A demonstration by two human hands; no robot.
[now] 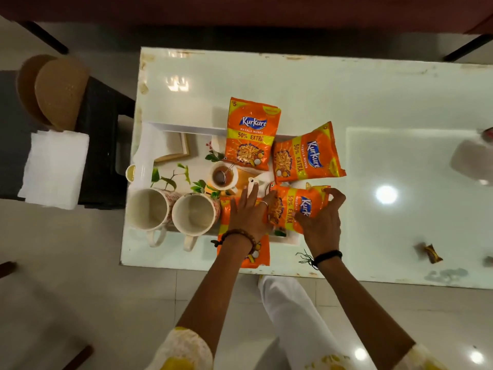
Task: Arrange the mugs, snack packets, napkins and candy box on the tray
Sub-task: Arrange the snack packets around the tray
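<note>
A white printed tray (170, 126) lies at the left end of the glass table. Two cream mugs (149, 209) (194, 214) stand side by side at its near left. Several orange Kurkure snack packets lie on its right half: one upright at the far side (250, 134), one tilted to the right (309, 156), one under my hands (296, 206), and one at the near edge (256, 255). My left hand (250, 212) rests flat on the near packet. My right hand (322, 220) grips the right end of the third packet. White napkins (53, 169) sit on a dark stool to the left.
A wrapped candy (432, 253) lies on the table at the near right. A blurred white object (472, 158) sits at the right edge. Two brown woven mats (53, 89) lean on the dark stool. My white trouser leg (293, 311) is below the table's near edge.
</note>
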